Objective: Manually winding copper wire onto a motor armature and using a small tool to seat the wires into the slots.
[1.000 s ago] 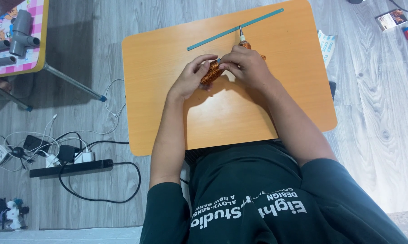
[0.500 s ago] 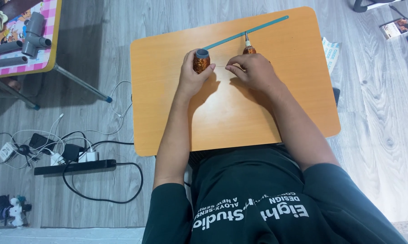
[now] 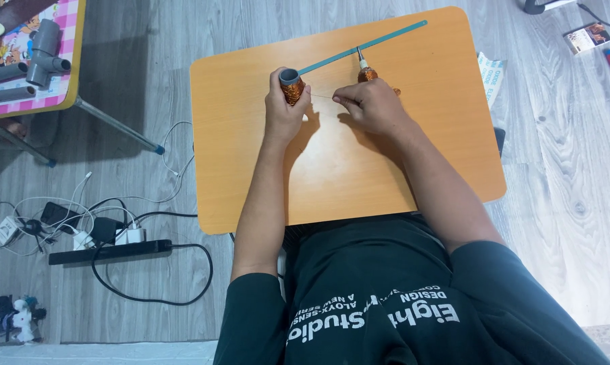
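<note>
My left hand point(image 3: 283, 108) grips a grey tube wound with shiny copper-coloured wire, a spool point(image 3: 291, 85), held upright on the orange tabletop point(image 3: 332, 176). A thin strand of wire point(image 3: 322, 96) runs from the spool to my right hand point(image 3: 369, 105), whose fingertips pinch its end. Just behind my right hand stands a second copper-wound spool point(image 3: 366, 71) with a pale stem. A long teal strip point(image 3: 366, 45) lies diagonally across the far part of the table.
A pink checked table point(image 3: 62, 51) with grey pipe pieces point(image 3: 45, 44) stands at the far left. A black power strip point(image 3: 109, 251) with plugs and tangled cables lies on the wooden floor at left. Small packets point(image 3: 587, 37) lie on the floor at upper right.
My hands, together around one spool a second ago, have drawn apart. The left hand carried the spool leftward and a strand of wire now stretches between the hands.
</note>
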